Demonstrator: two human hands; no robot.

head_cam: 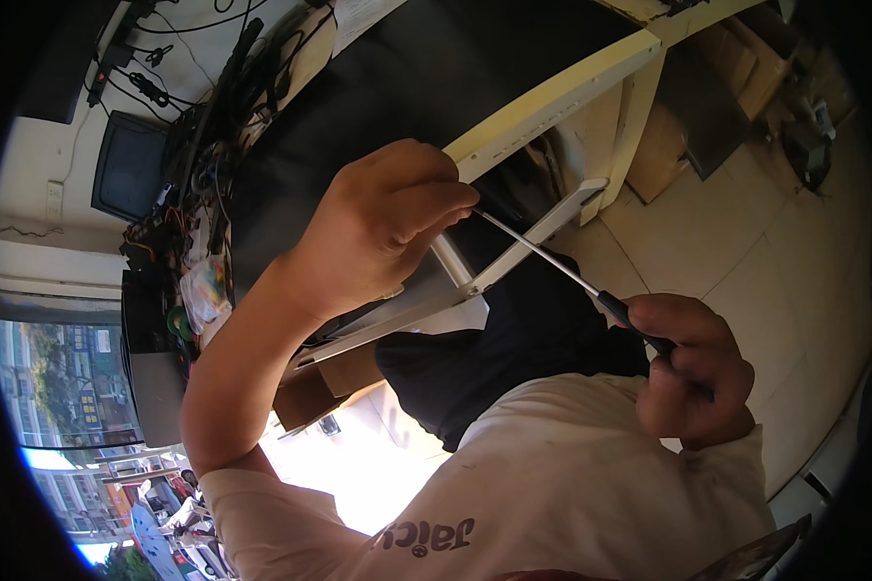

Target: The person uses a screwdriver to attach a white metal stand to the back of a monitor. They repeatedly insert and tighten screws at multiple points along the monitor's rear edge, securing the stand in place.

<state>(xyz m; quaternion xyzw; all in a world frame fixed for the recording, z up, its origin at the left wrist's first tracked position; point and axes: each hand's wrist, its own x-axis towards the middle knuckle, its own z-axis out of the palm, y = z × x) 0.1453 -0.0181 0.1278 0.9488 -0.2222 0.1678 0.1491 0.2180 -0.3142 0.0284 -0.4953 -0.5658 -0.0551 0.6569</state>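
Note:
My right hand (690, 363) grips the black handle of a screwdriver (541, 253) at the right, close to my body. Its thin metal shaft slants up and left across the view. At the shaft's far end the curled fingers of my left hand (396, 210) are pinched around the tip. Those fingers hide the tip, so I cannot tell whether a small part is held there too. The left hand is above the near edge of a table with a black top (378, 94) and a pale frame (559, 109).
Cables and small parts crowd the table's far left side, with a clear plastic bag (205, 290) and a dark monitor (129, 165) nearby. A metal crossbar (509, 265) runs below the table over my dark-clothed lap. Cardboard (654, 156) lies on the tiled floor (727, 240) at right.

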